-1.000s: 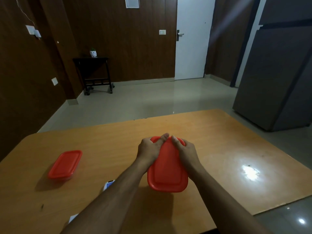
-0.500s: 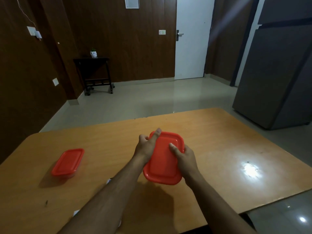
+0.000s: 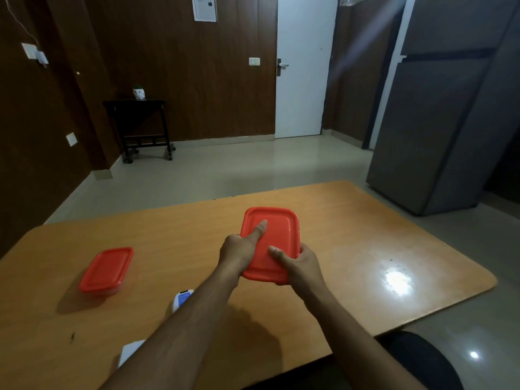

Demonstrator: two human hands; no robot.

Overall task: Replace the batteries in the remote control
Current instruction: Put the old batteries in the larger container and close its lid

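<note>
Both my hands hold a red-lidded plastic container above the middle of the wooden table. My left hand grips its left side with the thumb lying across the lid. My right hand clasps the near right corner, thumb on top. A white remote control with a blue label lies on the table near me, mostly hidden under my left forearm. Its other white end shows lower down.
A second red-lidded container sits shut on the table's left part. A bright light glare marks the right part. Beyond the table are bare floor, a dark side table, a white door and a grey cabinet.
The container has moved away from me, farther across the table. My hands have slid from its far end to its near sides, and the left thumb now lies on the lid.
</note>
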